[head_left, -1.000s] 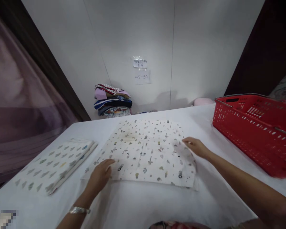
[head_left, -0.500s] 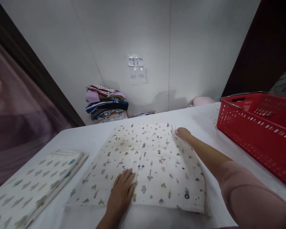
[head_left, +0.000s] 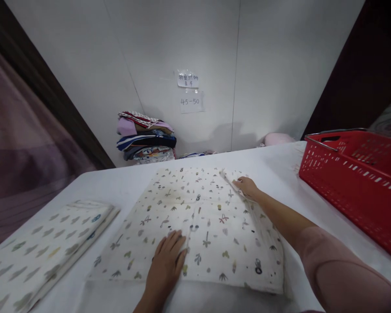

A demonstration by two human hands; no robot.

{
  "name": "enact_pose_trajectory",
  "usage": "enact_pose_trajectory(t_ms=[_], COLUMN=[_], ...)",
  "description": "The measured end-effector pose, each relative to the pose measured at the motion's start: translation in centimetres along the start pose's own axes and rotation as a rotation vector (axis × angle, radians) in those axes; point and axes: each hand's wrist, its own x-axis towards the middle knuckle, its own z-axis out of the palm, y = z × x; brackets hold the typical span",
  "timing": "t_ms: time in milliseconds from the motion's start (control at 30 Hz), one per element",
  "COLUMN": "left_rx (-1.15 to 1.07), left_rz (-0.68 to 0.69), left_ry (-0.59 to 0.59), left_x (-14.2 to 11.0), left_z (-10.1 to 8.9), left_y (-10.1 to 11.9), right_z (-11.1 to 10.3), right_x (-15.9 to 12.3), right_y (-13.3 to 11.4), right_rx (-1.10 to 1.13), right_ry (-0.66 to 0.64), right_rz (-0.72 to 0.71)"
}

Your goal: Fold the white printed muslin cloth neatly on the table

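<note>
A white cloth [head_left: 211, 230] printed with small plants and figures lies spread on the white table. My left hand [head_left: 167, 258] rests flat on its front part, fingers stretched out. At the far right corner, my right hand [head_left: 246, 186] pinches the edge of the cloth, which is lifted and turned inward there. The cloth's right side sags in soft folds beneath my right forearm. To the left, a folded cloth with a grey cloud print [head_left: 48, 248] lies apart from both hands.
A red perforated basket [head_left: 352, 182] with a metal handle stands on the right of the table [head_left: 276, 165]. Behind the table's far edge is a stack of folded fabrics [head_left: 146, 137]. Two paper labels [head_left: 192, 102] hang on the wall. A purple curtain [head_left: 26, 174] hangs at left.
My right hand has drawn the cloth's far right corner slightly inward to the left, folding it over. My left hand has stayed in place on the cloth.
</note>
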Motion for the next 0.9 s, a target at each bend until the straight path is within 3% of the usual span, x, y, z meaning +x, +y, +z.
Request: enact_pose_trajectory(t_ms=[333,533,667,900], left_rx=[0.023,-0.039,-0.071,-0.039], left_rz=[0.011,-0.014,-0.04,-0.041], left_ry=[0.016,-0.014,-0.028,-0.051], left_x=[0.2,0.0,-0.2,-0.3], left_z=[-0.1,0.0,0.4,0.4], left_y=[0.0,-0.3,-0.5,-0.4], right_z=[1.0,-1.2,-2.5,-2.9], right_x=[2.0,3.9,5.7,7.0], right_y=[-1.1,2.0,3.8,4.3], right_rx=[0.037,0.002,-0.05,-0.137], right_ry=[0.052,0.164,0.123,0.046], right_rz=[0.006,0.17,0.235,0.222])
